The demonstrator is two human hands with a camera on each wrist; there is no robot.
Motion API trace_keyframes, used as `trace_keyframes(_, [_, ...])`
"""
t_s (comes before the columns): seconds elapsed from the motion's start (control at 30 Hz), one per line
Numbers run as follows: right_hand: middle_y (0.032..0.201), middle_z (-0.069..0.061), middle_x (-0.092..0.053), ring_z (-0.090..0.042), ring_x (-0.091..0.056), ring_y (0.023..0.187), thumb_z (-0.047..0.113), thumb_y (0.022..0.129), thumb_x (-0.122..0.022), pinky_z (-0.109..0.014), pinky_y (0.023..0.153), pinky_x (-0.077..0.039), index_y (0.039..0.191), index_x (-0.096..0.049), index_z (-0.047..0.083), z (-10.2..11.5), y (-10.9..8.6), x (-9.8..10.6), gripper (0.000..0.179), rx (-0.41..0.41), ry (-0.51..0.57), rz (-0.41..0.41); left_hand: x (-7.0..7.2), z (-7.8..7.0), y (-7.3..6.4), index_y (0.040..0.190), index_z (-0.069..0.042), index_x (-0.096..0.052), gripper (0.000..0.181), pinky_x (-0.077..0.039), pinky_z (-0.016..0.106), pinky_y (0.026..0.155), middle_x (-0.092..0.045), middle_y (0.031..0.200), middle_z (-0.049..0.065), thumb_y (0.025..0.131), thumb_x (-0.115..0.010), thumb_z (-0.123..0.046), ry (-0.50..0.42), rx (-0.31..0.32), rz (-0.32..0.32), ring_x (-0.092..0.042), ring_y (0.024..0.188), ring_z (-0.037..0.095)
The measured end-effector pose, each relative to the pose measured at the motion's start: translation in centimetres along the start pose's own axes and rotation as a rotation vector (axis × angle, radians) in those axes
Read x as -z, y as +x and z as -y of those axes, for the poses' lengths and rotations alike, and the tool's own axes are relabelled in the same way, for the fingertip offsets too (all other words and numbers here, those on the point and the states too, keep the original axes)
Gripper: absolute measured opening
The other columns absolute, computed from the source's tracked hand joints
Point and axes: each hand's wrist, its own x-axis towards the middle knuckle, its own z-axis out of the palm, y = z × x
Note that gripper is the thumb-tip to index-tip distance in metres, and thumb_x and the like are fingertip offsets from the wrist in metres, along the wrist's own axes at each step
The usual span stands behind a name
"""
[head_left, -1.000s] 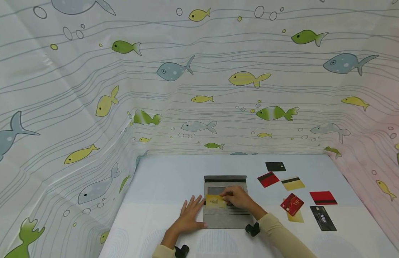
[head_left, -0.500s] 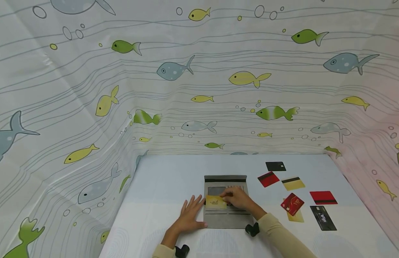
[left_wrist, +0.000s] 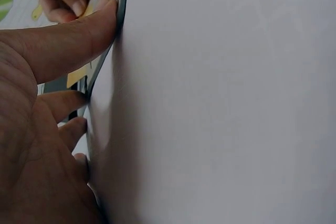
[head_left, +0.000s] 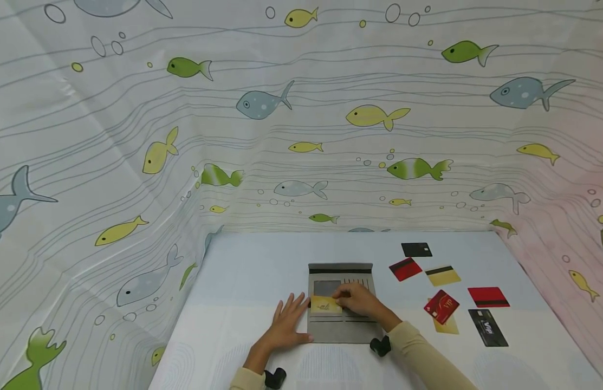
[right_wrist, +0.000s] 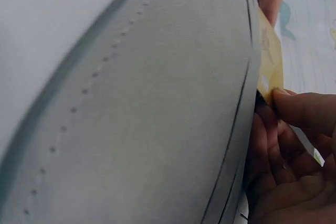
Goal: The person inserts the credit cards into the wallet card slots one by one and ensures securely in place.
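An open grey wallet point(head_left: 325, 333) with card slots and a dark upper band lies flat on the white table. My right hand point(head_left: 358, 299) pinches a gold card point(head_left: 325, 305) by its right end, thumb on its face in the right wrist view. The card lies over the wallet's left half, its lower edge right at a slot. My left hand point(head_left: 285, 325) rests at the wallet's left side with fingers spread. Its thumb point(left_wrist: 100, 27) presses on the wallet's near-left corner, and its fingertips are at the left edge.
Right of the wallet lie loose cards: a black card point(head_left: 416, 249), a striped red card point(head_left: 405, 269), a striped gold card point(head_left: 443, 275), a red VIP card point(head_left: 441, 307) over another gold one, a red card point(head_left: 488, 297) and a black VIP card point(head_left: 488, 327). Fish-printed cloth point(head_left: 301, 162) surrounds the table.
The right hand and the gold card have slid slightly toward the wallet's near side, uncovering more slit lines at its upper right. The left hand stays in place. The head view has tilted a little.
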Motion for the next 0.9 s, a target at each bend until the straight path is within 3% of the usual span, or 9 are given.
trace_keyframes(0.37, [0.098,0.001,-0.075,-0.007,-0.065,0.088,0.012,0.089,-0.073,-0.024,0.073,-0.052,0.095,-0.077,0.015,0.18,-0.15,-0.13,0.008,0.048,-0.031,0.021,0.11,-0.38,-0.25,0.153,-0.005,-0.037,0.093,-0.002,0.071,0.117,-0.027,0.163,0.021,0.077,-0.082,-0.033,-0.023,-0.024,-0.017,-0.013,0.151,0.050])
trace_keyframes(0.7, [0.087,0.004,-0.072,-0.004,-0.060,0.079,0.009,0.086,-0.075,-0.023,0.065,-0.049,0.091,-0.080,0.011,0.37,-0.27,-0.08,0.008,0.072,-0.073,0.033,-0.08,0.17,-0.08,0.155,-0.008,-0.034,0.093,-0.001,0.068,0.119,-0.026,0.165,0.016,0.079,-0.081,-0.035,-0.033,-0.011,-0.005,-0.011,0.153,0.046])
trace_keyframes(0.9, [0.081,0.007,-0.067,-0.001,-0.056,0.074,0.010,0.084,-0.078,-0.020,0.063,-0.046,0.088,-0.081,0.012,0.37,-0.42,-0.14,0.006,0.143,-0.117,0.039,0.01,0.04,-0.09,0.156,-0.008,-0.034,0.093,-0.001,0.068,0.119,-0.025,0.165,0.016,0.080,-0.080,-0.036,-0.037,-0.008,-0.001,-0.011,0.154,0.045])
